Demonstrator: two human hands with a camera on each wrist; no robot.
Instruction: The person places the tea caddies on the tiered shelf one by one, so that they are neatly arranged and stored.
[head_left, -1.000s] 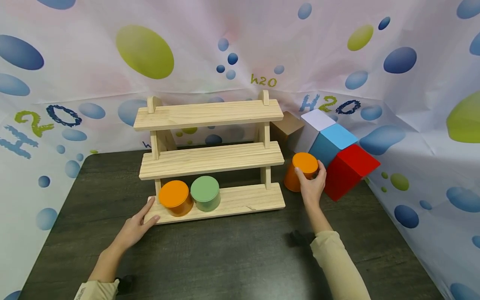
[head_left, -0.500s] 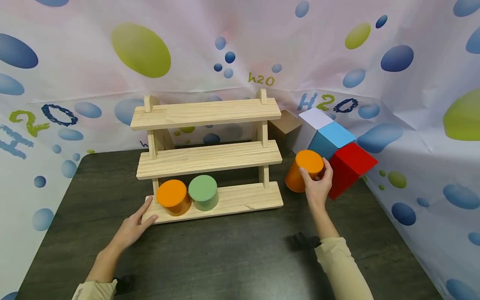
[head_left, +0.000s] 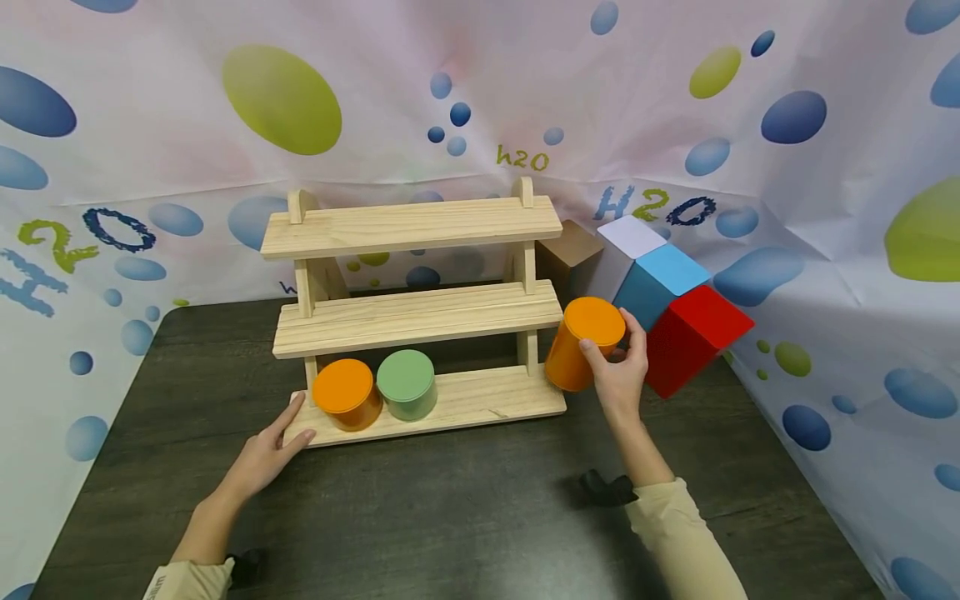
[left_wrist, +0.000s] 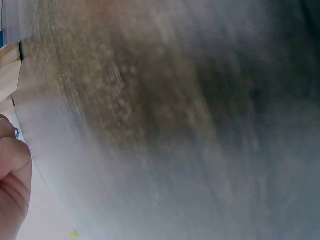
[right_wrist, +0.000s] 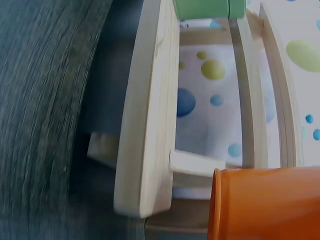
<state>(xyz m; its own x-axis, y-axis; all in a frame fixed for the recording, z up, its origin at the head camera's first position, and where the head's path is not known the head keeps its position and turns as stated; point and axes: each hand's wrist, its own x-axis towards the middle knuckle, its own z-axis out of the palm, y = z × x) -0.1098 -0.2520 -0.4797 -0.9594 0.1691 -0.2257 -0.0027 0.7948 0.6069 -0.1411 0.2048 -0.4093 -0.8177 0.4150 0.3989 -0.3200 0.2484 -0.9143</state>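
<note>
A tall orange canister is in my right hand, thumb at the near side and fingers around the far side. Its lower part overlaps the right end of the wooden display shelf in the head view. From the right wrist, the orange canister hangs beside the end of the lowest board, raised above the table. My left hand grips the left end of that board; only a bit of the hand shows in the left wrist view. A short orange canister and a short green canister stand on the lowest board.
Right of the shelf stand a brown box, a white box, a blue box and a red box. The dark table extends in front. A dotted curtain hangs behind and at both sides.
My right hand has lifted the tall orange canister off the table, away from the boxes, and carried it left to the shelf's right end. The left hand has stayed at the board.
</note>
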